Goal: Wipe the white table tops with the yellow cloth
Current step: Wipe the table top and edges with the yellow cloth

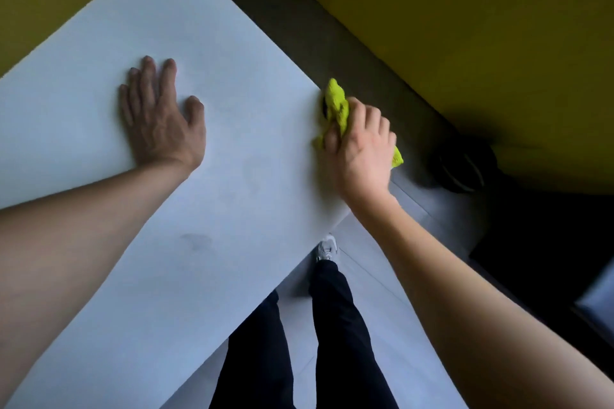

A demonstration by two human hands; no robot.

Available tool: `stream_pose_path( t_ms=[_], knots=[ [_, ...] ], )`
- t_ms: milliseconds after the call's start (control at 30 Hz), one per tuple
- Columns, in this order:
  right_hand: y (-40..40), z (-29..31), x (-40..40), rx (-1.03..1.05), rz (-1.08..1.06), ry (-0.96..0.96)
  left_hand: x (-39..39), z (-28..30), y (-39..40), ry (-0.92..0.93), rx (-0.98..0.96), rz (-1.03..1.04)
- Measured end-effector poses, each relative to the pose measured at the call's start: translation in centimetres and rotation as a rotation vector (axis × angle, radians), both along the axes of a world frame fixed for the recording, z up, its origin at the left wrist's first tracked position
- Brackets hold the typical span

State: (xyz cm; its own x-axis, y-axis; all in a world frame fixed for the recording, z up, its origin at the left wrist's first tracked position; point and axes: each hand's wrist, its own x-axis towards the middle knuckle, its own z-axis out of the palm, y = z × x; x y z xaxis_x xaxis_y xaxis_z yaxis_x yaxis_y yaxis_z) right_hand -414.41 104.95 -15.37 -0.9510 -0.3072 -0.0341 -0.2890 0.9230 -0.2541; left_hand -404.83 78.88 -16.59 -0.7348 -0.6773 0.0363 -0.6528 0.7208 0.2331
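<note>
Two hands, yellow cloth [336, 106], white table [212, 83]

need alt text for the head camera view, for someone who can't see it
A person's right hand grips a crumpled bright yellow cloth at the right edge of a white table top, seen from above. The left hand rests flat on the table, fingers spread. Below are dark trousers and a white shoe.

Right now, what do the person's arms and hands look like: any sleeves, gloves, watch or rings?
Both forearms are bare to the frame edge, with no sleeves in view. The left hand and the right hand wear no gloves, and no watch, band or ring shows. Lower down, the person wears dark trousers and a white shoe.
</note>
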Motion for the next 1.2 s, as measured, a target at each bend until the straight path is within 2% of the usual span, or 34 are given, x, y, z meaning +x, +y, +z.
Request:
stream_pose_path(
  t_ms=[100, 233, 367, 467, 533, 600, 733, 867, 1033, 1200],
  knots=[
    [4.6, 0.2, 2.3, 0.004, -0.095, 0.012, 0.1, 0.1, 0.2, 0.007, 0.005, -0.004],
    [2.8, 0.4, 2.3, 0.012, -0.234, 0.033, 0.1, 0.2, 0.1, 0.028, 0.003, -0.026],
    [1.4, 0.1, 1.7, 0.001, -0.274, 0.014, 0.4, -0.3, -0.3, 0.055, 0.011, -0.070],
    [1.2, 0.2, 1.6, 0.010, -0.300, 0.016, 2.4, 0.0, 0.0, 0.087, 0.034, -0.289],
    [0.7, 0.1, 2.4, -0.007, -0.399, 0.009, 6.1, 0.2, 1.6, 0.078, 0.020, -0.497],
    [0.2, -0.1, 4.0, -0.090, -0.527, -0.005, 11.3, 0.3, 3.4, 0.053, 0.024, -0.607],
    [-0.4, -0.4, 6.7, -0.256, -0.620, 0.077, 19.1, 0.6, 4.0, 0.003, 0.035, -0.584],
    [-1.5, -0.8, 10.3, -0.437, -0.819, 0.087, 22.3, 0.8, 3.4, -0.052, 0.044, -0.627],
    [-5.2, -0.5, 19.3, -0.459, -0.848, -0.011, 22.8, 0.5, 3.6, -0.062, 0.015, -0.597],
    [-3.6, -0.6, 14.1, -0.456, -0.896, -0.045, 22.6, 0.2, 3.5, -0.046, 0.000, -0.604]
  ],
)
